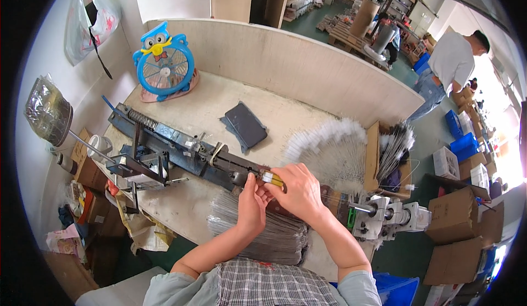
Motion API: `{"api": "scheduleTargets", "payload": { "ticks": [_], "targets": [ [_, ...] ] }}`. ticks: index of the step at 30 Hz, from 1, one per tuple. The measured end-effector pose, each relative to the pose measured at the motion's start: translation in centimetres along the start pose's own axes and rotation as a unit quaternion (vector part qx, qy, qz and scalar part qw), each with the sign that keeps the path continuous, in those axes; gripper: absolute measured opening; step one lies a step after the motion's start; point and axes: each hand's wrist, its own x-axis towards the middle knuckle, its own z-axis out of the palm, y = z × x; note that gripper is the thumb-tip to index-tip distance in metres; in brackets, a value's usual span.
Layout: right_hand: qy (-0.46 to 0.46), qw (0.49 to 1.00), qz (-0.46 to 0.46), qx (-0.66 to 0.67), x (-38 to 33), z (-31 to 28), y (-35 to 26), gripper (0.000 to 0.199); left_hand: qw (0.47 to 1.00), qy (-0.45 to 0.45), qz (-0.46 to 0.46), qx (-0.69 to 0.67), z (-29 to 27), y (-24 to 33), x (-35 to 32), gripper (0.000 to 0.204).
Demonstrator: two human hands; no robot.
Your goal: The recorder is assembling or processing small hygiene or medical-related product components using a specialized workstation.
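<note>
My right hand [299, 190] is closed around a tool with a yellow-and-dark handle [272, 178], whose working end I cannot make out. It is held at the near end of a long dark metal jig [184, 144] lying slantwise on the table. Just left of it, my left hand [252, 206] has its thumb and fingers pinched together against the jig's end; what they grip is hidden. Below both hands lies a thick bundle of thin grey wires [280, 234]. Right of the jig, thin wire brushes with white bristle tips [324, 141] are fanned out.
A black flat case [244, 126] and a blue cartoon fan [164, 70] sit farther back on the table. A cardboard box [373, 157] of wires and a metal machine with a shaft [392, 217] stand right. A low partition [274, 53] edges the back. Another person [450, 64] stands beyond.
</note>
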Motion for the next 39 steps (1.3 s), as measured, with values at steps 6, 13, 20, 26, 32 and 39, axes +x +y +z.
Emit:
{"api": "scheduleTargets", "payload": {
  "ticks": [6, 13, 20, 26, 32, 39],
  "targets": [
    [0.056, 0.996, -0.029, -0.057, -0.5, 1.1, -0.3, 0.027, 0.998, -0.024, 0.014, -0.053, -1.1, -0.8, 0.1, 0.028],
    [0.101, 0.987, -0.103, -0.076, -1.2, 0.5, 0.7, 0.021, 0.998, 0.01, 0.042, -0.038, 0.2, -0.8, -0.3, 0.01],
    [0.093, 0.988, -0.113, -0.056, -2.3, -0.3, 2.5, 0.023, 0.999, 0.017, 0.05, -0.01, 0.6, -1.0, -0.3, 0.01],
    [0.079, 0.99, -0.108, -0.032, -1.8, 0.0, 1.3, 0.024, 0.999, 0.007, 0.052, 0.002, 0.4, -0.6, -0.5, 0.009],
    [0.057, 0.993, -0.103, -0.03, -1.7, 0.1, 1.5, 0.026, 0.999, 0.01, 0.046, -0.026, 0.6, -0.8, -0.7, 0.008],
    [0.061, 0.994, -0.084, -0.017, -1.0, 0.4, 0.4, 0.027, 0.995, 0.02, 0.007, -0.1, -0.4, -0.9, -0.2, 0.015]
  ]
}}
